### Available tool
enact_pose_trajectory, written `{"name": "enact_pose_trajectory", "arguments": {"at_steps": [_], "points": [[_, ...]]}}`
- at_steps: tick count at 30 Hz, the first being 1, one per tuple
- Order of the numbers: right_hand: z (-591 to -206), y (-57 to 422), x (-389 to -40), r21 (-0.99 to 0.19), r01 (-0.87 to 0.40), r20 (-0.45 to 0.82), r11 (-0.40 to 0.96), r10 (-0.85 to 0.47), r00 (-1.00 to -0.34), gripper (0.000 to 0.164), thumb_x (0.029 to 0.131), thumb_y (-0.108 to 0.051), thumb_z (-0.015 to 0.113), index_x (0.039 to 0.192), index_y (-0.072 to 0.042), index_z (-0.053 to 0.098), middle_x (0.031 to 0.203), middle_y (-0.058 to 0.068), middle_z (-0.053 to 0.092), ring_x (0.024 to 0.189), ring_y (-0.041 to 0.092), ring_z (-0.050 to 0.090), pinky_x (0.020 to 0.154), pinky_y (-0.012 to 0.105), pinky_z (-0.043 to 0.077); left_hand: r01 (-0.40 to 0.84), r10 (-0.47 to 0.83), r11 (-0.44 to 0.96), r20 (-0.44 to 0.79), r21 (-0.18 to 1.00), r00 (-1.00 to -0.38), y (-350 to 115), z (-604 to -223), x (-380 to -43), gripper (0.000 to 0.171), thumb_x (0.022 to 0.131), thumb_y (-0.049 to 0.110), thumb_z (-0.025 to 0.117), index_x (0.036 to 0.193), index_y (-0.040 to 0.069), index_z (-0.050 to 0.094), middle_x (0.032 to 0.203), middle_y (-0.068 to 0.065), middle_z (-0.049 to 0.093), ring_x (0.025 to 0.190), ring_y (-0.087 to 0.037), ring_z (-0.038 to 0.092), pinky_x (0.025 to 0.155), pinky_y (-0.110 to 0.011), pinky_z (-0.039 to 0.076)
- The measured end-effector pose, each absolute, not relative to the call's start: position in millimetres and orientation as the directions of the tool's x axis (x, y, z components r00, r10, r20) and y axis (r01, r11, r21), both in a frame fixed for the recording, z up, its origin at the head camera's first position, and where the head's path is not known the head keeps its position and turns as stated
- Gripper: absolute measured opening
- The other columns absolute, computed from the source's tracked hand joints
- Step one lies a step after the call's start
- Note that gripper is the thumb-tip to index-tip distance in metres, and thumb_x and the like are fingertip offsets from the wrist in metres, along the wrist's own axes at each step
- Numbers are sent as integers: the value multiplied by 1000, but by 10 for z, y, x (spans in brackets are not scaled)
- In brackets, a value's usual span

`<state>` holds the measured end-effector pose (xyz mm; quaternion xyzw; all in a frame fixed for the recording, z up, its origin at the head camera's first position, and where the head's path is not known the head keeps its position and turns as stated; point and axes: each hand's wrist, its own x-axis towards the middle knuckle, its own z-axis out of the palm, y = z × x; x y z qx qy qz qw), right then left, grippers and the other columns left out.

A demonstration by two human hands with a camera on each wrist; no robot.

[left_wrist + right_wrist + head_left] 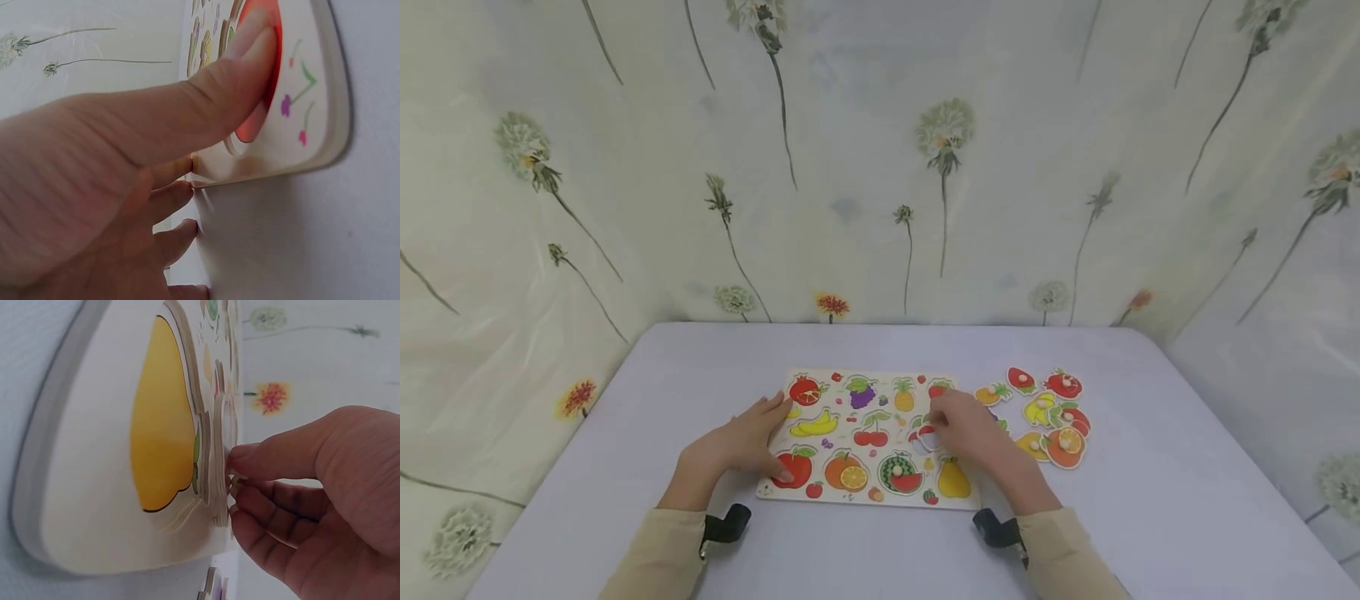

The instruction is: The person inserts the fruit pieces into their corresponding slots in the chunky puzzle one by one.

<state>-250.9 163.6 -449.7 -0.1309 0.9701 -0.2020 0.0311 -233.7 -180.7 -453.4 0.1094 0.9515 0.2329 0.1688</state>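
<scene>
A wooden fruit puzzle board (865,498) lies flat on the table. My left hand (737,439) steadies its left side: the thumb presses on the red apple picture (275,69), while the other fingers reach along the board's edge. At the right side of the board, my right hand (967,427) pinches the small knob (235,485) of a puzzle piece (220,462), held close over the board surface above the yellow pear picture (164,419). Fingers hide most of that piece's picture. A watermelon piece (900,472) with a knob sits in the bottom row.
Right of the board lie several loose knobbed fruit pieces, among them a strawberry piece (1020,380), a banana piece (1040,409) and an orange piece (1065,448), some overlapping. The white table (865,550) meets a flower-patterned curtain (865,167) behind.
</scene>
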Motion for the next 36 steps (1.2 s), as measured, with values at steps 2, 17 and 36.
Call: {"name": "enact_pose_trajectory", "arguments": {"at_steps": [2,17,36], "points": [[-4472,1636,-2506,-405,-239,-18,883,-268,-963,7,91,-9,70,95,-14,73,99,-1,66,89,16,55,89,36,56,129,287,867,-272,480,-919,-1804,-4519,-2330,110,70,36,89,158,12,28,167,-9,20,155,-36,13,120,-67,18],[-4424,1643,-2507,-402,-246,-30,882,-281,-959,8,91,-8,68,93,-14,73,96,0,64,86,16,54,81,30,53,110,270,875,-284,472,-920,-1806,-4504,-2341,110,70,38,88,158,15,27,168,-6,19,155,-35,11,120,-66,19],[-4461,1539,-2460,-435,-238,-45,868,-285,-958,6,91,-15,72,97,-17,72,90,-4,62,85,14,54,76,26,51,116,279,870,-285,479,-917,-1818,-4508,-2323,109,70,38,87,158,14,27,168,-8,19,155,-37,11,119,-69,15]]}}
